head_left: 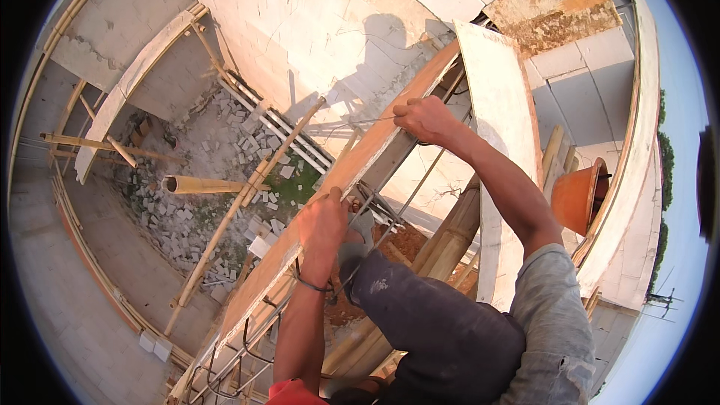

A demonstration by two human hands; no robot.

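My left hand (321, 223) is closed over the upper edge of a long plywood board (367, 157), which stands on its side. Farther along, my right hand (429, 120) is pinched shut just above the same board. A thin wire (371, 119) sticks out to the left from its fingers. Steel reinforcing bars (420, 184) with bent stirrups (244, 349) run beside the board, below my hands. Another pale board (504, 120) stands on the right of the bars, under my right forearm.
An orange bucket (576, 199) sits at right by a curved-looking pale ledge (626, 180). Thick bamboo poles (450, 236) lie beneath my leg. Far below at left, broken block rubble (202, 150) covers the ground, crossed by bamboo props (251, 191). Block walls (300, 22) surround the drop.
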